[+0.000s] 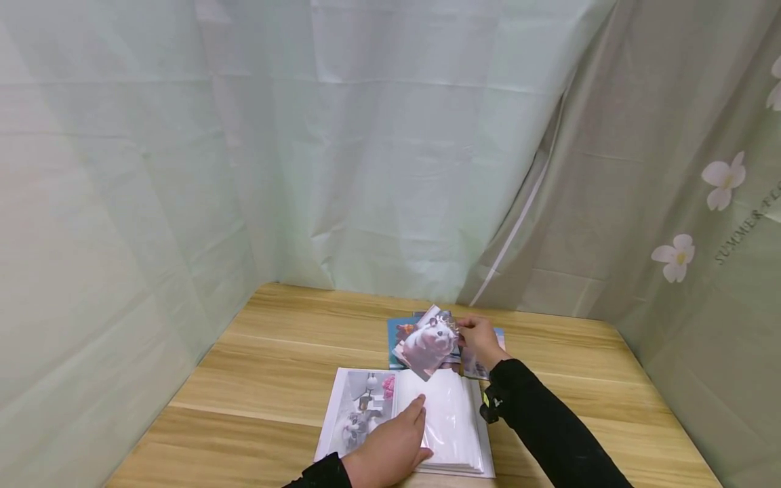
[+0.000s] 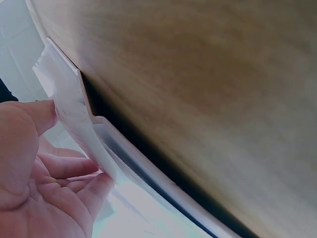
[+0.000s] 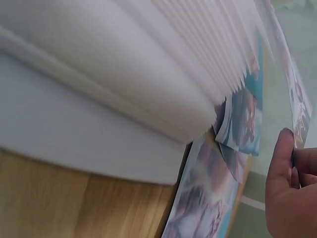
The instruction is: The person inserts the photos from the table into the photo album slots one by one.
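Note:
An open photo album (image 1: 451, 423) with clear-sleeved pages lies near the front of the table. My left hand (image 1: 390, 447) rests across its middle, fingers extended over the right-hand page. In the left wrist view, the thumb and fingertips of that hand (image 2: 54, 188) touch the album pages (image 2: 74, 109). Between thumb and fingers, my right hand (image 1: 482, 339) pinches a photo (image 1: 430, 346) of a white, mouse-like animal with a crown, held tilted above the album's far edge. The right wrist view shows this photo (image 3: 300, 111) edge-on.
Behind the album lie several loose, overlapping photos (image 1: 399, 332), partly hidden by the held one. A picture of a grey-and-white animal with pink flowers (image 1: 366, 403) fills the album's left page. Pale curtains (image 1: 390, 169) hang around the wooden table (image 1: 268, 379).

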Demonstrator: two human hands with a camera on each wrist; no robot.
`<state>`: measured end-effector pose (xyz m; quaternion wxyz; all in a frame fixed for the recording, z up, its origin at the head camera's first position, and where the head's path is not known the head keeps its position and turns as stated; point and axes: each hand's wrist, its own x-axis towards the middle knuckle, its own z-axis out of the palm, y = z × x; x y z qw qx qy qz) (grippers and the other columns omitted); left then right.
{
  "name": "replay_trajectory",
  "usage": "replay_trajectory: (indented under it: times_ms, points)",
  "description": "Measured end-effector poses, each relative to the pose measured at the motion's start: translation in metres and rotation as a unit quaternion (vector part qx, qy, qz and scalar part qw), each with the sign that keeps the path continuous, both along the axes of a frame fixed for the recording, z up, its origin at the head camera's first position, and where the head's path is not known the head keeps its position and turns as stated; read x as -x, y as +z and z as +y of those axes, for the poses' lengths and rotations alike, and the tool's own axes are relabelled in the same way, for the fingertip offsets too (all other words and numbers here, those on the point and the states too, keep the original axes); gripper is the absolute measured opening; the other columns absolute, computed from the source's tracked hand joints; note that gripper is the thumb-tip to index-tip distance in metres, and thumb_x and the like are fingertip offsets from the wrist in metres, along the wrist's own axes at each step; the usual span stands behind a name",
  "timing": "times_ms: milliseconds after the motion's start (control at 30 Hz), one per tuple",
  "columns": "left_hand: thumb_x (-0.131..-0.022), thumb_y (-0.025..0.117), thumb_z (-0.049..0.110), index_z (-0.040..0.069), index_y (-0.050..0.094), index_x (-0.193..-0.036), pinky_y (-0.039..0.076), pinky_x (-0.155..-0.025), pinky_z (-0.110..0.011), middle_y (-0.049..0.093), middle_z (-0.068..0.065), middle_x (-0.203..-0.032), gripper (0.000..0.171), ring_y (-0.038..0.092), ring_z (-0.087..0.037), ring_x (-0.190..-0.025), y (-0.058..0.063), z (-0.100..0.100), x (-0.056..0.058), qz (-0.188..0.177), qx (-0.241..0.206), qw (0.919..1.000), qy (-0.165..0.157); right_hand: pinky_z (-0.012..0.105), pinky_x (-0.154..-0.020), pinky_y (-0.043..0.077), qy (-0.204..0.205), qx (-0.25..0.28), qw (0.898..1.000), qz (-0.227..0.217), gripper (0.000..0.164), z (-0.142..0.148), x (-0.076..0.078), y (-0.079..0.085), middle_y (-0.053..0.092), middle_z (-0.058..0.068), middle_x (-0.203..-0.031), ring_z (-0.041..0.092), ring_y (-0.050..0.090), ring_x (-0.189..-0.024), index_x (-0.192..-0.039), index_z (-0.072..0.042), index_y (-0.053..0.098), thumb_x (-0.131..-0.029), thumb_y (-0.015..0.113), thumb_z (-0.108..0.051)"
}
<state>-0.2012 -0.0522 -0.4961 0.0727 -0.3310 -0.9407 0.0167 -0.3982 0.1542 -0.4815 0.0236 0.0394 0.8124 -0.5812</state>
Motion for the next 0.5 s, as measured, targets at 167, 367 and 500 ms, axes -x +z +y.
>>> replay_trajectory:
  times_ms: [167, 367, 500]
  points:
    - [-0.096, 0.061, 0.050, -0.003, 0.061, -0.133, 0.049, -0.093, -0.017, 0.051, -0.015, -0.146, 0.064, 0.049, -0.015, -0.132, -0.001, 0.000, -0.001, 0.006, -0.009, 0.9999, -0.002, 0.047, -0.085, 0.057, 0.000, -0.029, 1.000, -0.002, 0.020, 0.004, 0.002, 0.001, 0.062, 0.026, -0.119, 0.031, 0.068, -0.087, -0.114, 0.008, 0.067, -0.100, 0.053, 0.003]
    - [-0.097, 0.059, 0.050, -0.002, 0.059, -0.135, 0.049, -0.095, -0.018, 0.050, -0.015, -0.147, 0.064, 0.047, -0.016, -0.135, -0.002, 0.000, -0.001, 0.001, -0.010, 1.0000, 0.001, 0.043, -0.077, 0.059, 0.012, -0.066, 0.998, 0.017, 0.018, 0.009, 0.004, 0.003, 0.066, 0.024, -0.108, 0.027, 0.067, -0.078, -0.109, 0.010, 0.067, -0.099, 0.055, 0.004]
    - [-0.097, 0.060, 0.050, -0.003, 0.059, -0.135, 0.049, -0.096, -0.019, 0.049, -0.016, -0.147, 0.065, 0.046, -0.017, -0.136, -0.003, 0.000, -0.001, 0.001, -0.013, 0.9999, 0.001, 0.046, -0.080, 0.058, 0.023, -0.069, 0.997, 0.023, 0.017, 0.011, 0.006, 0.005, 0.067, 0.023, -0.104, 0.021, 0.065, -0.074, -0.108, 0.012, 0.067, -0.098, 0.054, 0.006]
